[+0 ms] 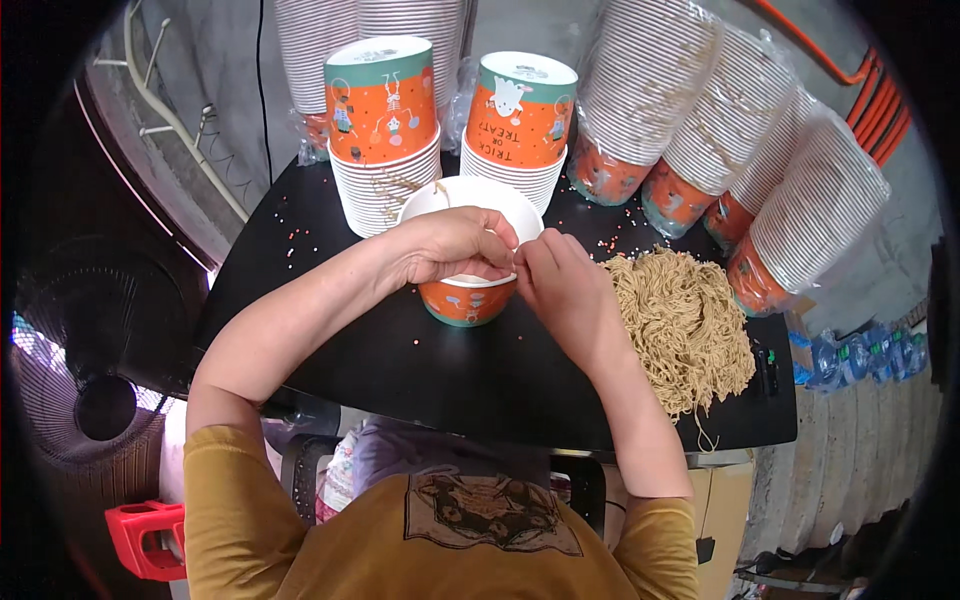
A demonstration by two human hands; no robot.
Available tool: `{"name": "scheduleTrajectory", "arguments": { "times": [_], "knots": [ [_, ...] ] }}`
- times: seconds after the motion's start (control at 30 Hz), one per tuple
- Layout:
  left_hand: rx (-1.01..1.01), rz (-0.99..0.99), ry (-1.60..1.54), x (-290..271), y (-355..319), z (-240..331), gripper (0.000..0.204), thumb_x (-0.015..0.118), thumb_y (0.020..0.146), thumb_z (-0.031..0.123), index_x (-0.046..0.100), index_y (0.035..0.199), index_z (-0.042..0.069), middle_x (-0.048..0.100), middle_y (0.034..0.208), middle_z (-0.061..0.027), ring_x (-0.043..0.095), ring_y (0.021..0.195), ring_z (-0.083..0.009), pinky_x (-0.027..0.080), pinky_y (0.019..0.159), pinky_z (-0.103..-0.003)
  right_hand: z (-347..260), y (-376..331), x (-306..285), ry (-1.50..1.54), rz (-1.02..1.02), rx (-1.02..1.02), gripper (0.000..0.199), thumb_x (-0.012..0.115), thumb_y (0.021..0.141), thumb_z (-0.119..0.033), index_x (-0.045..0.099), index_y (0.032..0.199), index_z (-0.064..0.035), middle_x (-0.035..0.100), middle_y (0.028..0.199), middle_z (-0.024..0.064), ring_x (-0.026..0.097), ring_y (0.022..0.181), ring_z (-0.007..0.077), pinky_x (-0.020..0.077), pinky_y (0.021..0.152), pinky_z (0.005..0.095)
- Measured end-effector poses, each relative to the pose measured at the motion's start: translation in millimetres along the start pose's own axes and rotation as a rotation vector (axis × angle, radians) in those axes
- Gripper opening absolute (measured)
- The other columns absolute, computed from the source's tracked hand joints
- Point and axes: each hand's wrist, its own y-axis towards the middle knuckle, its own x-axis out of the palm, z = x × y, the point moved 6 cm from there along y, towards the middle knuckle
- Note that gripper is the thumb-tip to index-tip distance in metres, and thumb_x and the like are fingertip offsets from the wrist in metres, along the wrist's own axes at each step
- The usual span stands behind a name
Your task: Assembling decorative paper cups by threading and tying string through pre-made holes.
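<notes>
My left hand (465, 245) and right hand (567, 290) meet over the near rim of an orange bucket (465, 303) with a white inside. It stands open end up near the middle of the desk (450, 385), just in front of 2 upside-down stacks, the left stack (380, 120) and the right stack (520, 125). The fingers of each hand are bent in and closed, tips close together. I can't tell if they pinch a bit of string; that spot is too small to see from here. A tan string (440, 188) shows at the bucket's back rim, and a big string pile (685, 330) lies by the desk's right edge.

To do this well, I think I should go slow and use just my fingertips. I should not lean on the rim, since the bucket looks light and could tip. A soft pull seems best, because thin string may slip or snap.
</notes>
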Motion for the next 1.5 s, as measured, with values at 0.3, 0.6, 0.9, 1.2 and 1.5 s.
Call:
{"name": "scheduleTrajectory", "arguments": {
  "times": [0.3,0.6,0.9,1.2,1.5],
  "knots": [
    [0.099,-0.052,0.140,3.9,1.9,0.0,0.023,0.062,0.083,-0.006,0.051,0.101,0.001,0.061,0.091,-0.0039,0.062,0.084,-0.0097,0.051,0.079,-0.021,11.7,6.0,5.4,0.055,-0.052,0.114,0.015,0.063,0.082,-0.013,0.054,0.086,-0.0021,0.060,0.086,0.0114,0.062,0.081,0.0313,0.0531,0.065,0.0421],
    [0.167,-0.021,0.252,11.5,-2.8,7.0,0.021,0.063,0.083,-0.004,0.050,0.099,0.002,0.058,0.084,-0.0025,0.059,0.079,-0.0093,0.049,0.074,-0.022,65.1,16.6,32.8,0.631,-0.728,0.708,0.030,0.067,0.078,-0.032,0.063,0.073,-0.0024,0.060,0.061,0.0059,0.059,0.056,0.0169,0.0478,0.053,0.0312],
    [0.206,0.074,0.465,19.8,-7.7,12.5,0.025,0.070,0.084,0.003,0.050,0.099,0.004,0.054,0.085,0.0020,0.051,0.079,-0.0053,0.042,0.073,-0.019,65.2,32.3,38.7,0.675,-0.845,0.631,0.034,0.066,0.079,-0.032,0.061,0.067,-0.0008,0.057,0.062,0.0027,0.052,0.052,0.0109,0.0443,0.047,0.0259],
    [0.304,0.120,0.506,18.8,-8.5,11.3,0.024,0.067,0.085,0.002,0.048,0.099,0.003,0.053,0.087,0.0012,0.050,0.082,-0.0067,0.042,0.075,-0.020,60.6,40.4,27.2,0.520,-1.023,0.730,0.026,0.065,0.078,-0.026,0.058,0.063,-0.0066,0.053,0.058,-0.0020,0.045,0.047,0.0074,0.0354,0.042,0.0226],
    [0.283,0.085,0.516,12.1,-1.7,7.9,0.019,0.065,0.085,0.001,0.053,0.100,0.003,0.054,0.085,0.0014,0.052,0.081,-0.0062,0.042,0.074,-0.019,70.1,30.3,10.1,0.918,-0.681,0.796,0.016,0.059,0.089,-0.020,0.064,0.082,-0.0065,0.053,0.061,-0.0025,0.045,0.048,0.0054,0.0359,0.044,0.0214]
  ]
}}
